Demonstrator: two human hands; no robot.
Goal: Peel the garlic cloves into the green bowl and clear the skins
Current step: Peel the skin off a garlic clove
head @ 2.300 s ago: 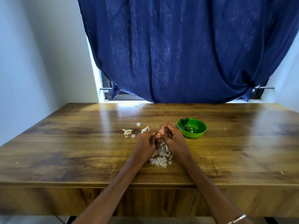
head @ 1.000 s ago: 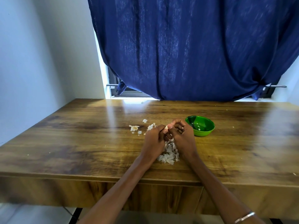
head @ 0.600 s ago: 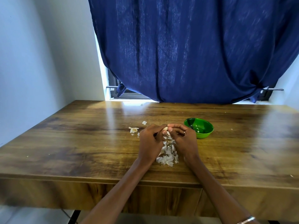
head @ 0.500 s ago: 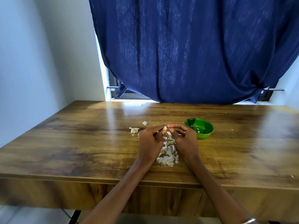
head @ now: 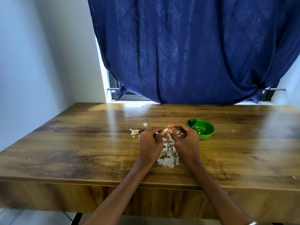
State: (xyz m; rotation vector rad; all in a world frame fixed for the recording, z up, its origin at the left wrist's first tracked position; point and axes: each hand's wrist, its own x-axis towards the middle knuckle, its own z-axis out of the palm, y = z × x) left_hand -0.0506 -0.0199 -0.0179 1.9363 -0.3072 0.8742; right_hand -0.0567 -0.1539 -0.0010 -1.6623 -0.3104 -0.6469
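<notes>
A pale garlic clove (head: 165, 130) is pinched between the fingertips of my left hand (head: 150, 143) and my right hand (head: 185, 140), a little above the wooden table (head: 81, 143). Below and between my hands lies a heap of white garlic skins (head: 168, 157). The green bowl (head: 201, 130) stands just right of my right hand, with small pale pieces inside. More loose skins (head: 134, 132) lie to the left of my left hand, and one scrap (head: 145, 124) lies beyond it.
A dark blue curtain (head: 186, 54) hangs over the window behind the table's far edge. A white wall stands at the left. Tiny skin flecks dot the table near its right front edge (head: 294, 177).
My fingers have worked on the clove, which now shows more plainly between the fingertips. The hands stay over the skin heap; the view has shifted slightly.
</notes>
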